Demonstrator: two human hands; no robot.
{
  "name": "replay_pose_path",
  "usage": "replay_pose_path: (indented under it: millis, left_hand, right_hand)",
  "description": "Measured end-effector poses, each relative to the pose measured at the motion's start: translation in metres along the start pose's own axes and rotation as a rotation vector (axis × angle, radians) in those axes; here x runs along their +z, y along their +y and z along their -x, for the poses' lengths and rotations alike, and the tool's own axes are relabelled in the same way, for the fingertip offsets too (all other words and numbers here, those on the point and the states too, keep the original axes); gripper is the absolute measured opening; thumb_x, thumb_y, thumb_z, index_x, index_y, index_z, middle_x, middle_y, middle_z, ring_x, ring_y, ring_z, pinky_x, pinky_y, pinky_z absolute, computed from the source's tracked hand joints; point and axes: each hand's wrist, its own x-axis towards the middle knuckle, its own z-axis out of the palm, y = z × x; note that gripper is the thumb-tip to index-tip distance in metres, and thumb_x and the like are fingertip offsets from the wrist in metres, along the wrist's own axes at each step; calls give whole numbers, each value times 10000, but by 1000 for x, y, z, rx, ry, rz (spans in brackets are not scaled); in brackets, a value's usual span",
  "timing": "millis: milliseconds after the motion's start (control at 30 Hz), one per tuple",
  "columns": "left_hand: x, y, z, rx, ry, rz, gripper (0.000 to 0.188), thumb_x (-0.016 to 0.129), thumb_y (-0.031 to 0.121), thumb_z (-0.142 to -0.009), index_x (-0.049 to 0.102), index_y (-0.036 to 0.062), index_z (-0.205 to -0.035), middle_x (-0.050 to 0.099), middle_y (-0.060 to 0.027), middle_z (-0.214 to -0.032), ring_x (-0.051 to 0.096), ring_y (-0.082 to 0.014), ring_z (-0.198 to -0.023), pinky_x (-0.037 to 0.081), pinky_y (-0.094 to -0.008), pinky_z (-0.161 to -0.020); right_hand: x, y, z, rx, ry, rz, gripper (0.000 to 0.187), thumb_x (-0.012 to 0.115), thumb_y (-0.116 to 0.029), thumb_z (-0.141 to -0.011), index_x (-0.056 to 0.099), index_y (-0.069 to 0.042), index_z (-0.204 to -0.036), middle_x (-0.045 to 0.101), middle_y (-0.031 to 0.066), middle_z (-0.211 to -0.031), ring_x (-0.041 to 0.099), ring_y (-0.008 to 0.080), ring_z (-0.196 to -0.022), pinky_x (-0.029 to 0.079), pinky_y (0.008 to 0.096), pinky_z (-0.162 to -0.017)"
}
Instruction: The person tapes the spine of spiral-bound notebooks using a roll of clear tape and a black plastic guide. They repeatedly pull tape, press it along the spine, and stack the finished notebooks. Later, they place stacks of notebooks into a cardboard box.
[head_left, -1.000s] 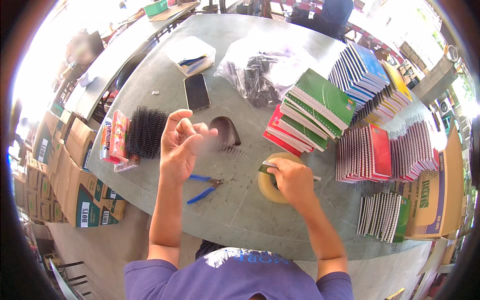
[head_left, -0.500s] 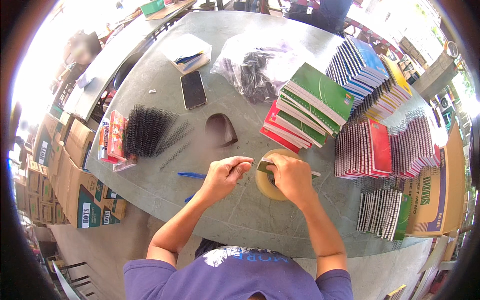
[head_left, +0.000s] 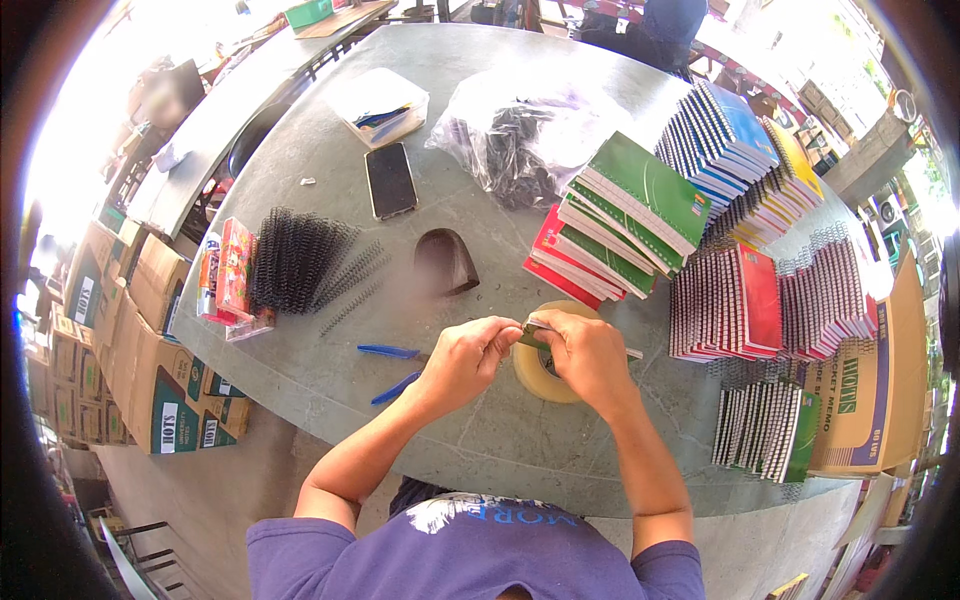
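My right hand (head_left: 588, 352) grips a small green-covered notebook (head_left: 532, 334), seen nearly edge-on and mostly hidden by the fingers. Against its left end, my left hand (head_left: 468, 360) is closed in a pinch; whatever lies between the fingertips is too small to make out. Beneath the right hand sits a wide roll of clear yellowish tape (head_left: 540, 378), on the grey table (head_left: 500, 440). Blue-handled pliers (head_left: 392, 350) lie beside my left wrist, partly covered by it. Farther off stands a dark brown curved piece (head_left: 462, 268).
At left are black spiral coils (head_left: 295, 262) and a red box (head_left: 235, 265). A phone (head_left: 391, 181), a plastic tub (head_left: 385, 105) and a plastic bag (head_left: 515, 140) lie farther back. Green notebooks (head_left: 645, 190), red notebooks (head_left: 758, 300) and a carton (head_left: 860, 390) stand at right.
My left hand has moved right and up, so its fingertips now meet the end of the notebook. More of the pliers' blue handles shows.
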Motion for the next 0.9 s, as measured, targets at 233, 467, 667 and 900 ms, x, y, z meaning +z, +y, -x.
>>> replay_pose_path:
  millis: [233, 467, 667, 900]
  left_hand:
    - [-12, 14, -5, -398, -135, 164, 225, 528, 188, -944, 627, -13, -928, 605, -42, -644, 539, -88, -534, 445, -248, -499]
    - [-7, 3, -11, 113, 76, -80, 139, 643, 115, -843, 607, 25, -943, 619, -80, -729, 584, -181, -598, 488, -296, -576]
    - [-33, -14, -11, 95, -180, -269, 297, 702, 88, -761, 588, 66, -1034, 598, -111, -865, 623, -241, -759, 500, -352, -646]
    - [-49, -8, -18, -180, -355, -249, 227, 695, 211, -782, 597, 73, -933, 578, -124, -868, 586, -289, -831, 477, -370, -674]
  right_hand:
    - [-2, -7, -3, -3, -54, 17, 189, 561, -109, -839, 655, -86, -1002, 676, 98, -856, 652, 291, -759, 503, 393, -665]
    - [2, -4, 1, -97, -9, 38, 195, 581, -128, -833, 650, -84, -1010, 674, 122, -849, 651, 302, -753, 501, 390, -647]
    - [6, -4, -4, -200, 81, 53, 175, 594, -200, -858, 616, -58, -959, 662, 100, -808, 647, 290, -723, 495, 386, -622]
    - [4, -8, -1, -133, 7, -6, 201, 608, -170, -844, 523, -75, -999, 612, 95, -836, 629, 293, -766, 473, 400, -604]
